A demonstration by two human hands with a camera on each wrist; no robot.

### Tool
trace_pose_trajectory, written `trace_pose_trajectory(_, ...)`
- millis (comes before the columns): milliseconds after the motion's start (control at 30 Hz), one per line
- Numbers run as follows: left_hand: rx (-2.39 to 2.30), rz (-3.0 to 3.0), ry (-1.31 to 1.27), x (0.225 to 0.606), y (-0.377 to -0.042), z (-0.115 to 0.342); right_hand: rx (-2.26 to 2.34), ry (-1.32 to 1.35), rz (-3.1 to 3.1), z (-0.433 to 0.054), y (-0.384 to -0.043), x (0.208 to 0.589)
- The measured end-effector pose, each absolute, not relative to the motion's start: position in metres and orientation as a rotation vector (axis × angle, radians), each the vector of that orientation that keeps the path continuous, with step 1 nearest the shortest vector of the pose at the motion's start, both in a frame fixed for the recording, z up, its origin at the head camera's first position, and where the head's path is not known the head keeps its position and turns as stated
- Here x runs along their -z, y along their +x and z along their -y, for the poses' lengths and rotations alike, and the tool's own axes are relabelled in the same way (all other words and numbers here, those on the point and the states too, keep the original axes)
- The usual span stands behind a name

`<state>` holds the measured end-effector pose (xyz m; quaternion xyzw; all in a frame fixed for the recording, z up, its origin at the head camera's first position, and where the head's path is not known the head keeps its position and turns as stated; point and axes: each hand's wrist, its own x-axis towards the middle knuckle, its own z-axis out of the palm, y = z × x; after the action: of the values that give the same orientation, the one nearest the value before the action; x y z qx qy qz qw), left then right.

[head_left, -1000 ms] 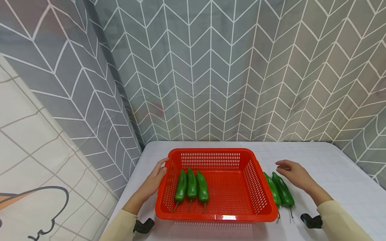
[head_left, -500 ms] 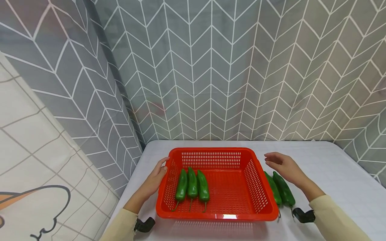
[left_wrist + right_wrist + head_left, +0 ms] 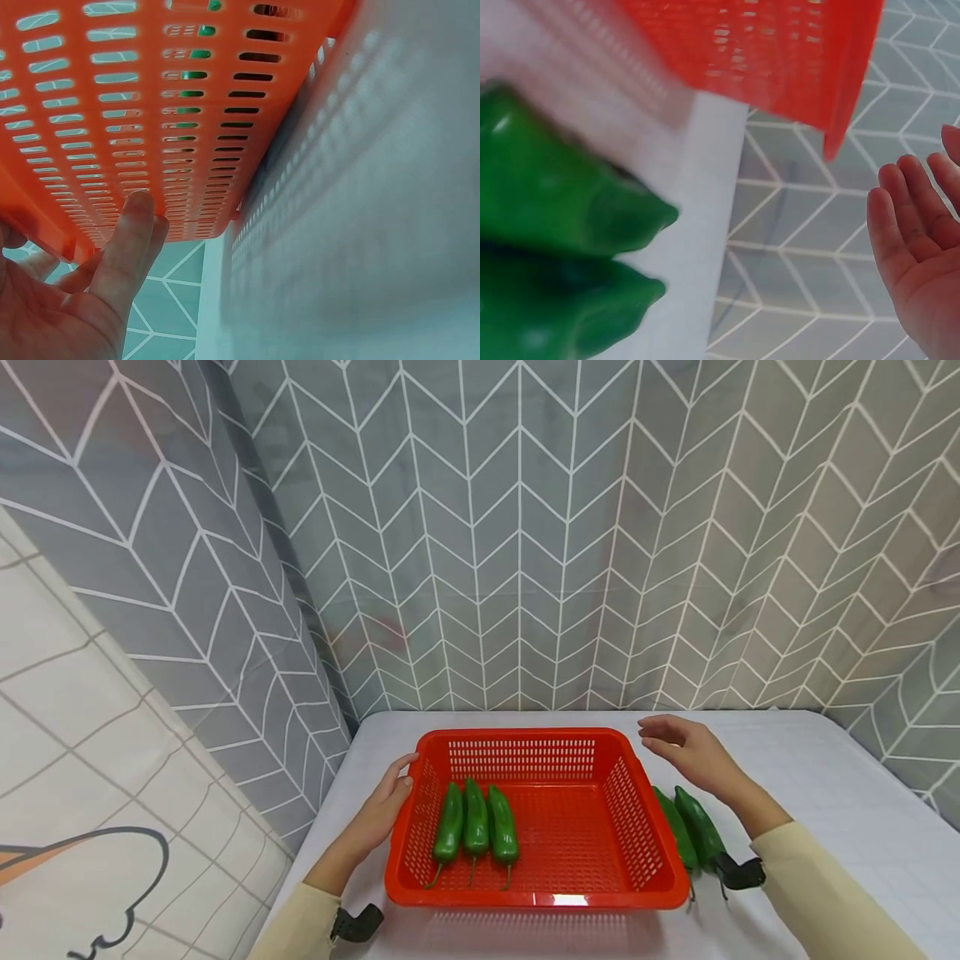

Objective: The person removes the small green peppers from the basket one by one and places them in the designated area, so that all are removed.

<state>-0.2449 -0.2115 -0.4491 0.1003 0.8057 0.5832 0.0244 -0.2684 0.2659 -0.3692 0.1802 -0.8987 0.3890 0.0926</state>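
A red plastic basket [image 3: 570, 900] stands on the table, with three green chili peppers [image 3: 476, 818] side by side in its left part. My left hand [image 3: 378, 814] holds its left rim; in the left wrist view, fingers [image 3: 129, 236] lie against the slotted outer wall. Two more green peppers [image 3: 699, 821] lie on the table along the basket's right side, partly hidden by the rim and the wrist camera. Above and beyond them, my right hand [image 3: 693, 752] hovers near the basket's back right corner, fingers loosely bent around nothing. In the right wrist view its palm [image 3: 937, 292] shows bare.
A white cloth covers the table [image 3: 832, 793], which extends right of the peppers. A grey curtain [image 3: 525, 543] with white chevron lines hangs behind its back edge. On the left hangs a white checked cloth [image 3: 150, 760]. Black wrist cameras [image 3: 356, 923] are strapped at both cuffs.
My right hand has moved left and away from me, from beside the loose peppers to near the basket's back right corner. The left hand, basket and peppers stay put.
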Motion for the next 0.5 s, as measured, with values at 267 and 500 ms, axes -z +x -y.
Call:
trace_pose_trajectory(267, -1.812, -2.465, 0.3, 0.451, -0.246, 0.211, -1.174, 0.659, 2.635, -0.244, -0.271, 0.353)
trace_pose_trajectory(500, -1.83, -2.454, 0.319, 0.45, -0.246, 0.211, -1.237, 0.686, 2.642, -0.23, -0.274, 0.344)
